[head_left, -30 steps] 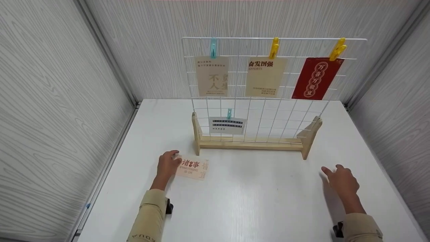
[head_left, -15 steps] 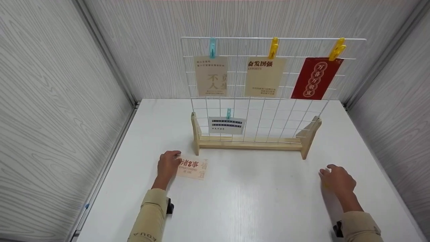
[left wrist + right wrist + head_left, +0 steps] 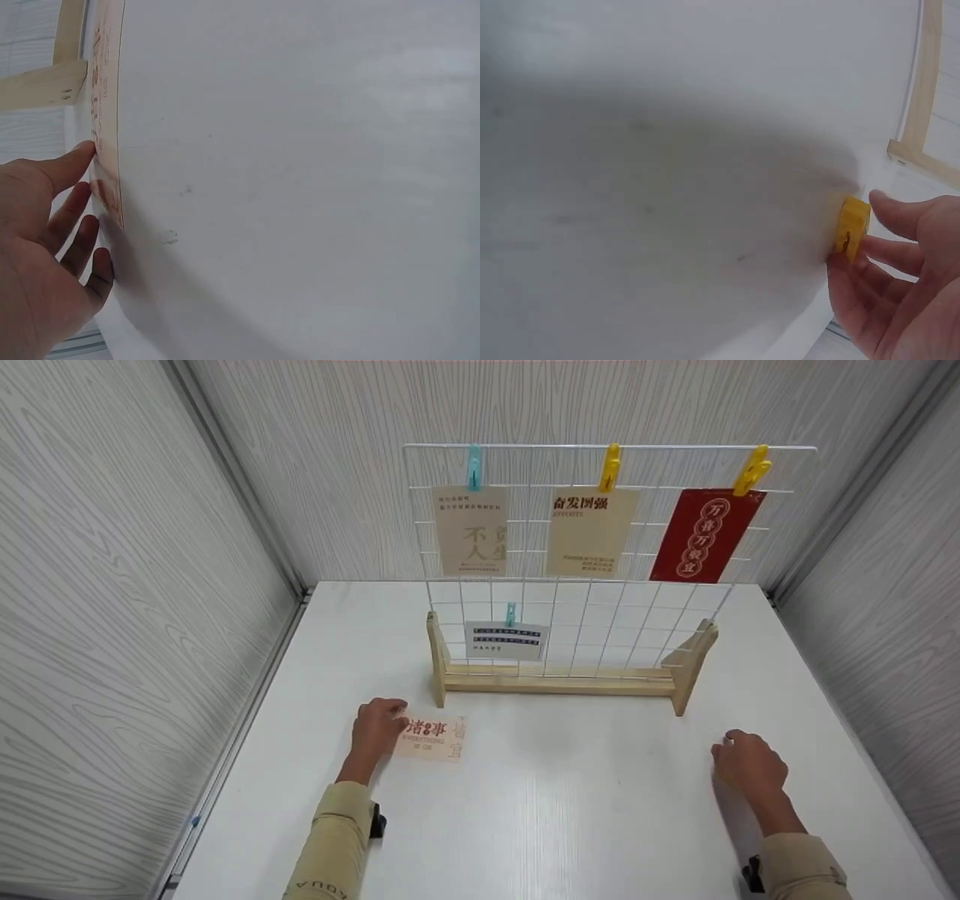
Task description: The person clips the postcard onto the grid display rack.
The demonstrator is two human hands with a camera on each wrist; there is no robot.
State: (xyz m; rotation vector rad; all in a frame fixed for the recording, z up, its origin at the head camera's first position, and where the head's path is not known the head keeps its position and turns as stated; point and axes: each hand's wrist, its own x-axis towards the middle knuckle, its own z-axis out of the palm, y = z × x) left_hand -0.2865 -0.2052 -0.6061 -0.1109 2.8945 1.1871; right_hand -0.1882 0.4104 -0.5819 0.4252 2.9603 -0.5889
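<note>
A pale pink card (image 3: 431, 737) with red lettering lies on the white table in the head view. My left hand (image 3: 375, 731) rests at its left end, the thumb touching it. In the left wrist view a gap shows between thumb and index finger of the left hand (image 3: 37, 240) beside the card (image 3: 107, 120). On the right, my right hand (image 3: 754, 765) is low over the table. The right wrist view shows this right hand (image 3: 900, 262) pinching a yellow clothespin (image 3: 851, 226) between thumb and fingers; the head view hides that clothespin.
Behind the hands stands a white wire grid (image 3: 585, 622) on a wooden base (image 3: 559, 686). Clothespins hold two beige cards (image 3: 471, 547), a red card (image 3: 705, 540) and a small white card (image 3: 506, 649) on it. Panel walls (image 3: 112, 547) enclose the table (image 3: 540, 810).
My right hand has moved slightly left and its fingers have closed on the yellow clothespin. The left index finger has curled a little toward the card, which stays nearly in place.
</note>
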